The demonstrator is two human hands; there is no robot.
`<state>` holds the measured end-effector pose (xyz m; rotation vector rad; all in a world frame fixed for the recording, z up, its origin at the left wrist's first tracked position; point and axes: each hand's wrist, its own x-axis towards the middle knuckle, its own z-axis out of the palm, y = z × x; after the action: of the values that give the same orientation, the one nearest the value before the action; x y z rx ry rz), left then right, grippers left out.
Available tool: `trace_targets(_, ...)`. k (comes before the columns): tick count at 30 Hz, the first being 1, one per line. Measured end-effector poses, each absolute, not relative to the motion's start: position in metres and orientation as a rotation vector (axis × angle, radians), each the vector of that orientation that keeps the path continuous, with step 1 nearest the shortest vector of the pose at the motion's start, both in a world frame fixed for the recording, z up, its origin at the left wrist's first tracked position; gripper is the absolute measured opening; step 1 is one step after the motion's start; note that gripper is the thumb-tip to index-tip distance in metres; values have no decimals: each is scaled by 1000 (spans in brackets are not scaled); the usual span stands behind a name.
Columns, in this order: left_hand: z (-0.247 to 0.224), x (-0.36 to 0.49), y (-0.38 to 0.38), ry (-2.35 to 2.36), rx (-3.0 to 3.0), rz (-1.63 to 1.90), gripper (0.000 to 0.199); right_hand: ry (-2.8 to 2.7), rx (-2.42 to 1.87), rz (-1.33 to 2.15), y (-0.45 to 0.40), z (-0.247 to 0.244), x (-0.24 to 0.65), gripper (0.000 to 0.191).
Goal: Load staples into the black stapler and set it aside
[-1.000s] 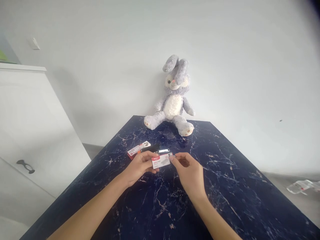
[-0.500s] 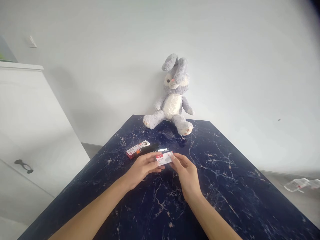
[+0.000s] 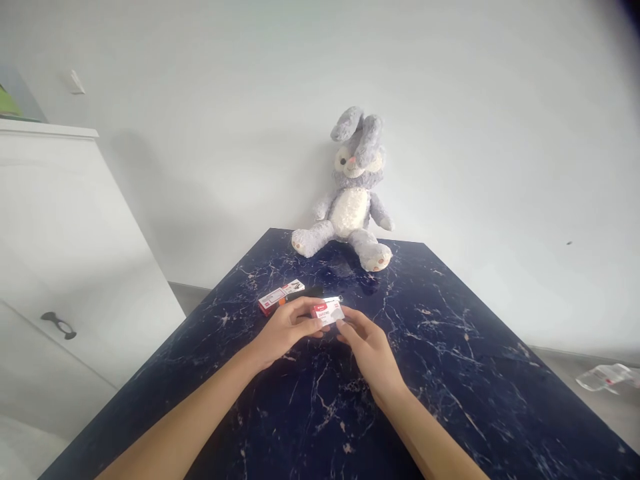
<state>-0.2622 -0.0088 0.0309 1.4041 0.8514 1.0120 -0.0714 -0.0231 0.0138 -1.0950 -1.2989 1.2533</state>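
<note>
While the small red-and-white box (image 3: 330, 311) is held up just above the dark marbled surface (image 3: 320, 413), its contents remain out of sight, so how far the handling has got can only be judged roughly. What is done is the picking up: the left hand (image 3: 280, 335) grips the box by its left end between thumb and fingers, and the right hand (image 3: 374, 357) is curled in narrow at the right end, its thumb by the lower corner. Whether that end is open or closed I cannot tell (the fingers and blur hide it). Nothing is seen taken out, and the longer red-and-white box (image 3: 281, 297) and the black object (image 3: 313, 292) with a silvery part lie beyond the hands, neither of them held. The plush rabbit (image 3: 351, 210) sits at the far edge against the wall. Compared with the frame from a second ago, the right thumb has slid from the box's upper right corner, where a dark patch showed, down to its lower edge; the longer box has stayed put.
</note>
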Motion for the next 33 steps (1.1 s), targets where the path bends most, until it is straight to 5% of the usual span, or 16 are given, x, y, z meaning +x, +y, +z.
trace_targets(11,53,-323,11,1777,2372,865,27,-1611,-1484,786,16,-7,-61,61)
trace_targets(26,21,-314,26,1683,2277,815,37,-1763,-1388,750,26,-22,-109,78)
trace_targets(33,30,-323,19,1633,2247,803,58,-1878,-1377,563,19,-24,-110,79)
